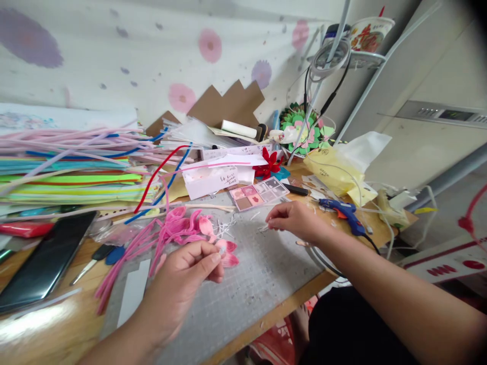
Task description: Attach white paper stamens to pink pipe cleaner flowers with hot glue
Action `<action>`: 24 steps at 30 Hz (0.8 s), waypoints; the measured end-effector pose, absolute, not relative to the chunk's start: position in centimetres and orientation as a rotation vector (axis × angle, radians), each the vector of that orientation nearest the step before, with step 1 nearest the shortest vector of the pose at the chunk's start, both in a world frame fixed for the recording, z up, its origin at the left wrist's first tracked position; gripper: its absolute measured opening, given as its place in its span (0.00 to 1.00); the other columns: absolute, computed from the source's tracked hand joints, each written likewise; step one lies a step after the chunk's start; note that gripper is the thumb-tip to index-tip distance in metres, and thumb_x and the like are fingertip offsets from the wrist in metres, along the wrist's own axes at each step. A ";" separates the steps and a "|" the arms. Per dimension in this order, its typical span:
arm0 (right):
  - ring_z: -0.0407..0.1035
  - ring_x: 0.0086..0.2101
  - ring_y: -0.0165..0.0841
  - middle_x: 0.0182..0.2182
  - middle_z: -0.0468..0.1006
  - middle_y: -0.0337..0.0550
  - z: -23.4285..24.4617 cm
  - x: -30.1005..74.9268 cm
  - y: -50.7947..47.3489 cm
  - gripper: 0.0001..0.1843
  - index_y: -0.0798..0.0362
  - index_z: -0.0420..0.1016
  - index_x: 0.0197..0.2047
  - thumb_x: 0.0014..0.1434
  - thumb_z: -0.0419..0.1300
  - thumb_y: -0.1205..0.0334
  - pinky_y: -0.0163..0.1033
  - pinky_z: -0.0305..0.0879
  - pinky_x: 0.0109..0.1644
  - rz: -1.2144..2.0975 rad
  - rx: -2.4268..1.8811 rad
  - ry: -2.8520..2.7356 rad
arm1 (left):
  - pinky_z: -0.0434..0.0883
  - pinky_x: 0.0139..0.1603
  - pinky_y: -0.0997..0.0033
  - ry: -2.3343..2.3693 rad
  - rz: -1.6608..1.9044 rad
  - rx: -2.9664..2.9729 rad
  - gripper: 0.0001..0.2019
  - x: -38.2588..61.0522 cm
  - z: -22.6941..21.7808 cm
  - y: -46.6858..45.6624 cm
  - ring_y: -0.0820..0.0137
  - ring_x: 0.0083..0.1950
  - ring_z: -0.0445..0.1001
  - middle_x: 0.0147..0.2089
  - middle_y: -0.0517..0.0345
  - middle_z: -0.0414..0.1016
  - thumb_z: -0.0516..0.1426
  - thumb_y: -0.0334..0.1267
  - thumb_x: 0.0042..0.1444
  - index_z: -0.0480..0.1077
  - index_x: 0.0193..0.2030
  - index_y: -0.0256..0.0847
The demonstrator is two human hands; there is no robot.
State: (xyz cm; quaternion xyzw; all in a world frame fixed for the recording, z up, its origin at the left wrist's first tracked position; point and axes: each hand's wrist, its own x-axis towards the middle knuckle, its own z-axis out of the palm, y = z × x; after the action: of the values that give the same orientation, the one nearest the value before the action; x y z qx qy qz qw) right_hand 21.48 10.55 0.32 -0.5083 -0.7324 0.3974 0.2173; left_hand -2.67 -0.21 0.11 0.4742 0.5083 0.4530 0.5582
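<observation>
My left hand [190, 271] is closed in a pinch over the grey cutting mat [258, 294]. A tiny pale, shiny piece [222, 250] shows at its fingertips; its kind is unclear. Just beyond the fingers are pink shaded petals [230, 257], and I cannot tell whether the hand touches them. A bundle of pink pipe cleaners [175, 228] lies to the left, beside a small heap of thin white strips [225, 226]. My right hand [294, 220] has its fingers pinched together low over the mat, by a few white bits [262, 229]. What they grip is hidden.
Coloured pipe cleaners [68, 167] are stacked at the left, above a black phone [47, 258]. A powder palette [258, 194] and red flower [268, 163] sit at the back. On the right lies a blue glue gun [344, 213] with its cord.
</observation>
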 end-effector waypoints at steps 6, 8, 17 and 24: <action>0.65 0.23 0.26 0.23 0.75 0.38 1.9 18.6 6.7 0.12 0.54 0.72 0.28 0.55 0.59 0.54 0.33 0.63 0.29 1.568 -1.119 -1.923 | 0.65 0.32 0.72 1.206 1.094 1.082 0.10 -2.4 0.4 -0.4 0.72 0.28 0.67 0.23 0.61 0.71 0.57 0.40 0.54 0.69 0.24 0.40; 0.64 0.23 0.25 0.23 0.74 0.38 1.9 17.8 6.0 0.14 0.54 0.71 0.28 0.56 0.59 0.52 0.33 0.62 0.30 1.666 -1.055 -1.874 | 0.64 0.34 0.71 1.219 1.090 1.094 0.10 -2.4 0.4 -0.5 0.71 0.28 0.67 0.23 0.61 0.71 0.57 0.40 0.53 0.69 0.23 0.41; 0.63 0.23 0.26 0.21 0.72 0.35 2.2 15.4 4.7 0.10 0.54 0.74 0.27 0.53 0.65 0.56 0.32 0.59 0.28 1.751 -1.022 -1.940 | 0.63 0.40 0.66 1.361 0.988 1.326 0.11 -2.6 0.7 -0.7 0.69 0.29 0.68 0.21 0.61 0.72 0.55 0.38 0.53 0.68 0.20 0.42; 0.63 0.23 0.25 0.21 0.72 0.35 2.3 14.9 4.4 0.06 0.55 0.75 0.29 0.55 0.62 0.63 0.31 0.58 0.27 1.673 -1.047 -2.012 | 0.64 0.32 0.70 1.349 0.969 1.384 0.10 -2.5 1.0 -0.8 0.71 0.27 0.67 0.21 0.63 0.70 0.53 0.35 0.51 0.65 0.20 0.41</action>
State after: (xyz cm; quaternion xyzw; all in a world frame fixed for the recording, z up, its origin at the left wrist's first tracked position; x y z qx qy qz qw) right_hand 14.89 4.43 2.28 -0.3667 -0.7046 0.5859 0.1608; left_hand -2.52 -0.84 0.97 0.5650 0.5505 0.3956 0.4703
